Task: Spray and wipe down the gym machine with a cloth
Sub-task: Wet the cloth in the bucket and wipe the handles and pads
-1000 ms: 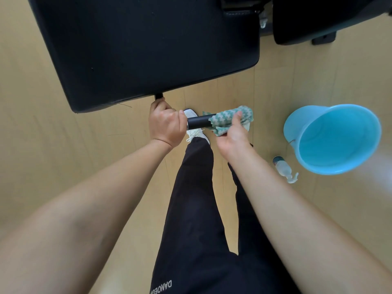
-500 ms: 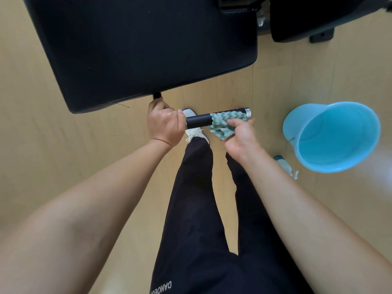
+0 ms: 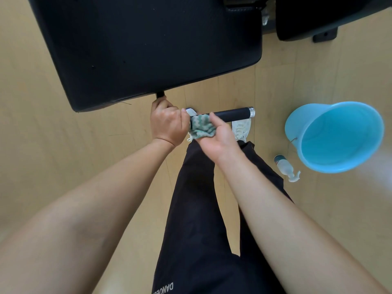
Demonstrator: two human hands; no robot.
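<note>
Since 1 s ago the right hand (image 3: 214, 137), fingers pinching the cloth (image 3: 201, 126) round the handle (image 3: 232, 115), slid it from the tip inward to beside the left hand (image 3: 167, 124), which grips the handle base w/ curled fingers, so this bar seems almost wiped.

One cloth (image 3: 201, 126), one handle (image 3: 233, 114), two black pads (image 3: 148, 45), two shoes (image 3: 241, 129). Right of the right grip (image 3: 218, 139): one bucket (image 3: 297, 132), one spray bottle (image 3: 284, 166).
</note>
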